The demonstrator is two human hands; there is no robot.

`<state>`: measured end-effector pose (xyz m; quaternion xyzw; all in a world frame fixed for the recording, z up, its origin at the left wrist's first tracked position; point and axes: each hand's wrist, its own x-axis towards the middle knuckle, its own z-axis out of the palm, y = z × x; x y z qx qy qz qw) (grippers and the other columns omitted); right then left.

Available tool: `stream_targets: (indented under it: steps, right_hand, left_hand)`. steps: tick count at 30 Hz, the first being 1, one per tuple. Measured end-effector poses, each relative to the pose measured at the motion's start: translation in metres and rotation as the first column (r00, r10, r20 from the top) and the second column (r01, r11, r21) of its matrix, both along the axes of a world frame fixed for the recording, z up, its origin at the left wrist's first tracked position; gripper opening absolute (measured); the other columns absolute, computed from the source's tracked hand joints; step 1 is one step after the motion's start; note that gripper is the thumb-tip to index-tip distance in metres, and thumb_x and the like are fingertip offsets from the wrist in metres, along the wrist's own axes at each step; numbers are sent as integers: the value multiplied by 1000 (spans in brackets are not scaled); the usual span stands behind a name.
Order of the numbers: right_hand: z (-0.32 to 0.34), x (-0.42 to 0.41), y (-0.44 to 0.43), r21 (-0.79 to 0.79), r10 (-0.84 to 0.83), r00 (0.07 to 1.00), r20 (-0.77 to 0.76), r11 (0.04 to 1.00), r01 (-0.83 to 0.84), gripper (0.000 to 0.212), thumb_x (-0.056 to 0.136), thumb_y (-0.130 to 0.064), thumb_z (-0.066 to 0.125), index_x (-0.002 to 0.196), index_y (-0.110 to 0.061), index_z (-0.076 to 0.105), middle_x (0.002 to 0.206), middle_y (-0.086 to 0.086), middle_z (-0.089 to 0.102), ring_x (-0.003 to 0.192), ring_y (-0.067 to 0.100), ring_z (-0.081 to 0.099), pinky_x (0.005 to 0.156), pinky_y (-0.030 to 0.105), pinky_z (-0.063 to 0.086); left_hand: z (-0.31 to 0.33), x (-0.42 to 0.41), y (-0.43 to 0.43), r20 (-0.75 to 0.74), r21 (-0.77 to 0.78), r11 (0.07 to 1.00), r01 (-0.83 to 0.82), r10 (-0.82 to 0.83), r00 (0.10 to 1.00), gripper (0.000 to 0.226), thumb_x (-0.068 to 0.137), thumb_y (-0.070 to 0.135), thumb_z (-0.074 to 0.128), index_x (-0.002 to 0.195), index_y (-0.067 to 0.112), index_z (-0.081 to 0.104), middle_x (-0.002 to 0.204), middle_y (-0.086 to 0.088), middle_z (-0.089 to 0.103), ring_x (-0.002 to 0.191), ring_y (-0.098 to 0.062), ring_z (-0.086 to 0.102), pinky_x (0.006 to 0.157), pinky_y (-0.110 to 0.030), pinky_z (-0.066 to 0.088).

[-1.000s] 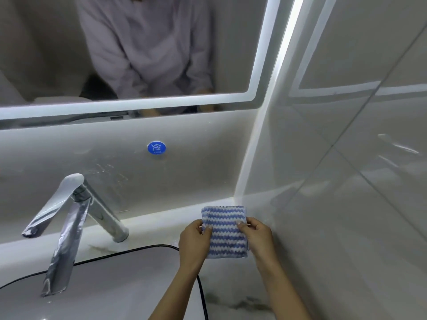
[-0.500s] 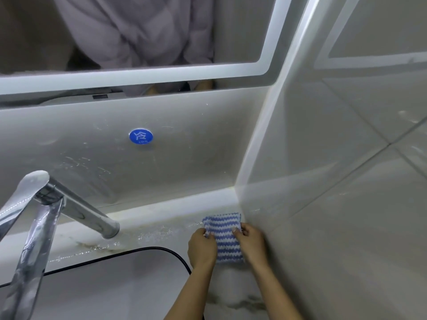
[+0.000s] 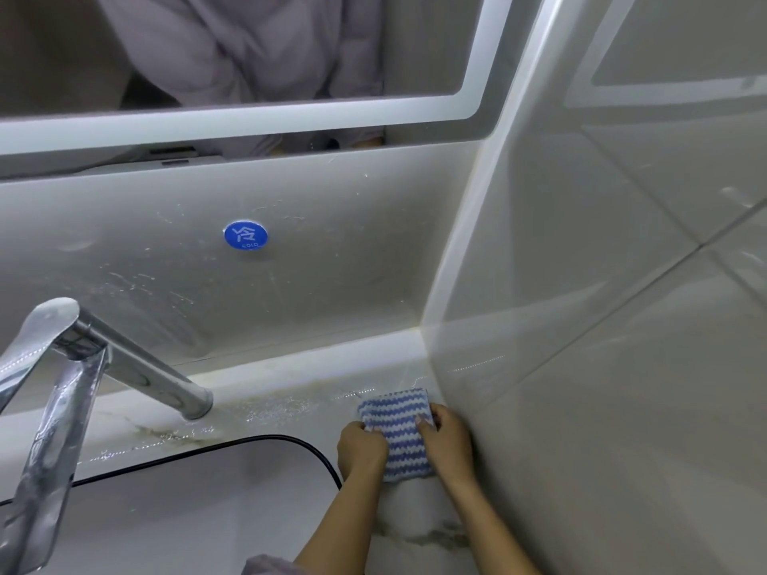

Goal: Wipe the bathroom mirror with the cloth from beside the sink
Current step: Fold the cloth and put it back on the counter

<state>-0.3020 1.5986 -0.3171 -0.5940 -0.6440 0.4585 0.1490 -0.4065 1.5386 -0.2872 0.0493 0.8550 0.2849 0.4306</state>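
A folded blue-and-white striped cloth (image 3: 400, 429) lies on the marble counter (image 3: 290, 408) in the right corner, beside the sink (image 3: 186, 504). My left hand (image 3: 361, 450) grips its left edge and my right hand (image 3: 450, 441) grips its right edge. The mirror (image 3: 207, 47), with a lit white border, hangs above the backsplash at the top and reflects a person in a light purple top.
A chrome faucet (image 3: 83, 367) juts out at the left over the black-rimmed sink. A round blue "cold" sticker (image 3: 245, 235) sits on the backsplash. A glossy tiled wall (image 3: 602, 325) closes the right side, right next to my right hand. Water drops speckle the counter.
Both hands have lowered the cloth from a raised position down onto the counter in the corner. My view has tilted down, so the mirror sits higher in frame.
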Motion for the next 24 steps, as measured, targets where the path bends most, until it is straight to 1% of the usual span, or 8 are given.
stream_targets:
  steps: [3, 6, 8, 9, 12, 16, 21, 24]
  right_hand:
    - [-1, 7, -5, 206, 100, 988, 115, 971, -123, 36, 96, -16, 52, 132, -14, 54, 127, 1, 57, 113, 17, 56, 93, 22, 43]
    - [-6, 13, -8, 300, 281, 920, 273, 884, -359, 50, 100, -20, 43, 148, -14, 32, 153, -1, 32, 140, 13, 30, 114, 19, 19]
    - [-13, 16, -12, 277, 379, 867, 323, 838, -470, 56, 103, -24, 35, 153, -15, 13, 159, -6, 7, 145, 6, 4, 115, 15, 2]
    - [-17, 18, -15, 252, 409, 849, 336, 829, -499, 58, 104, -27, 31, 153, -14, 4, 159, -7, -3, 145, 5, -6, 115, 15, -4]
    - [-29, 27, -20, 202, 445, 783, 435, 799, -566, 62, 104, -34, 25, 150, -12, -11, 157, -4, -17, 141, 6, -22, 111, 14, -17]
    - [-37, 33, -23, 167, 448, 742, 499, 790, -589, 66, 103, -37, 22, 140, -7, -23, 157, -2, -20, 137, 6, -28, 106, 13, -24]
    - [-37, 34, -29, 161, 450, 724, 522, 782, -602, 67, 102, -37, 22, 139, -8, -26, 152, 0, -27, 125, -8, -43, 109, 19, -23]
    - [-33, 32, -29, 147, 442, 713, 545, 786, -600, 67, 102, -36, 21, 143, -7, -24, 156, 1, -24, 139, 3, -29, 107, 19, -25]
  left_hand:
    - [1, 2, -1, -32, 0, 1000, 5, -5, 999, 27, 98, 14, 40, 120, 5, 53, 117, -16, 62, 82, -25, 56, 71, -32, 49]
    - [5, 7, -5, -114, 33, 997, 63, -59, 992, 33, 98, 13, 38, 130, 6, 41, 125, -15, 55, 93, -26, 55, 78, -34, 48]
    - [5, 13, -7, -209, -29, 976, 215, -216, 954, 49, 99, 17, 37, 144, 5, 23, 147, -16, 35, 126, -31, 43, 99, -40, 43]
    - [5, 16, -8, -262, -117, 936, 331, -351, 899, 57, 100, 21, 34, 150, 7, 8, 157, -13, 16, 141, -32, 23, 109, -41, 32]
    - [1, 23, -14, -257, -360, 698, 619, -712, 654, 69, 102, 33, 23, 145, 8, -23, 156, -7, -27, 144, -30, -21, 119, -46, 2]
    - [-10, 25, -16, -112, -465, 542, 700, -820, 561, 69, 101, 41, 15, 143, 4, -25, 153, -9, -32, 142, -28, -27, 118, -50, -7]
    - [-19, 25, -17, -80, -559, 427, 711, -881, 467, 71, 100, 45, 13, 142, 3, -27, 153, -12, -32, 142, -28, -28, 115, -52, -12]
    - [-21, 24, -17, -78, -593, 382, 709, -904, 421, 74, 100, 44, 18, 142, 2, -26, 153, -13, -31, 141, -29, -28, 114, -53, -13]
